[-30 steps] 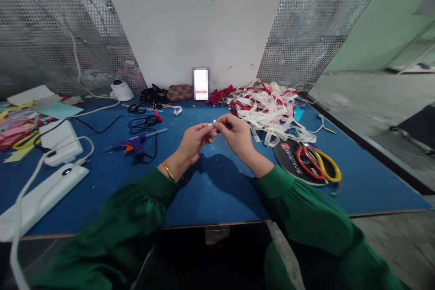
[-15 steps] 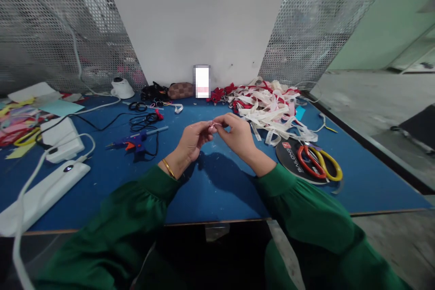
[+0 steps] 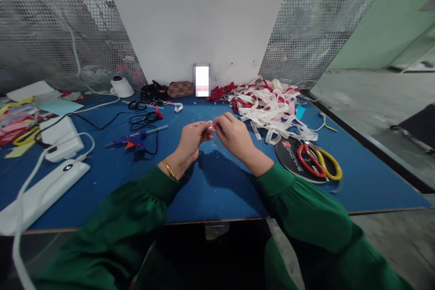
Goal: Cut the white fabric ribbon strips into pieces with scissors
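Above the middle of the blue table [image 3: 217, 199], a small pink ribbon piece [image 3: 211, 128] sits between my hands, partly covered by fingers. My left hand [image 3: 193, 139], with a gold bangle at its wrist, pinches it from the left. From the other side, the thumb and fingertips of my right hand [image 3: 234, 135] are closed on its right edge. Its exact shape is too small to make out. A blue glue gun [image 3: 134, 140] lies left of my left hand, and a pile of white and red ribbons [image 3: 265, 104] lies beyond my right hand.
Scissors [image 3: 311, 163] with red and yellow handles rest on a black round pad [image 3: 288, 158] at right. On the left are a white power bank [image 3: 47, 195], cables and coloured scraps [image 3: 20, 118]. A phone [image 3: 202, 80] leans on a white board [image 3: 200, 27] behind.
My right fingers have shifted slightly and curl closer round the ribbon piece; the thin pink strand that stretched between the hands no longer shows. My left hand has hardly moved.
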Demonstrator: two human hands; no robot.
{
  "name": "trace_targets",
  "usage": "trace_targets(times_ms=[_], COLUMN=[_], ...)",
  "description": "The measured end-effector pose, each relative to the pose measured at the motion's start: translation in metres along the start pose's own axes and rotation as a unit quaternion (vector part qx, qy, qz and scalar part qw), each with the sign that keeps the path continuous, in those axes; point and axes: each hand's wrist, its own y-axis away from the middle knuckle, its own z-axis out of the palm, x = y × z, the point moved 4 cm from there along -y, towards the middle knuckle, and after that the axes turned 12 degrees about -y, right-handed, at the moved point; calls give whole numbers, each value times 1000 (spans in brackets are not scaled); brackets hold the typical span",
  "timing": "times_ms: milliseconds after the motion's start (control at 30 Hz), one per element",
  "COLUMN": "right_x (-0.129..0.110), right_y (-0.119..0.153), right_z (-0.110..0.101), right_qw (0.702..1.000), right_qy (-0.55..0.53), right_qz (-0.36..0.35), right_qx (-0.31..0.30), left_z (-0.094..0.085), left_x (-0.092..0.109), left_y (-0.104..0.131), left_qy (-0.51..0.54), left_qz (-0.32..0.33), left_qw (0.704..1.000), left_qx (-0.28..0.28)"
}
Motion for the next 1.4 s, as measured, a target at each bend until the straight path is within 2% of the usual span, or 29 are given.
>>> trace_targets(times_ms=[167,267,367,733,1000,1133,1233,1333,1400], right_x=[5,9,10,14,15,16,21,23,22], right_y=[-2,-2,-3,-7,-7,-6,-6,-4,-3], right_z=[3,3,2,-10,-6,-2,2,5,6], right_qw=[996,988,984,984,980,976,950,893,855], right_qy=[-77,-128,-154,-136,-153,-165,-241,-361,-425], right_qz=[37,81,90,73,104,91,154,248,285], right_qx=[1,-7,-23,-91,-77,-111,-129,-106,-82], left_z=[0,1,0,3,1,-2,-2,-1,0], left_x=[4,7,8,7,7,6,4,4,6], left_y=[-1,0,1,7,5,3,2,1,1], left_qy=[-70,-131,-180,-253,-299,-328,-319,-298,-298], left_qz=[55,110,148,190,205,193,196,197,209], left_qw=[996,985,972,948,932,924,927,934,931], left_qx=[11,12,25,35,20,30,10,-16,-24])
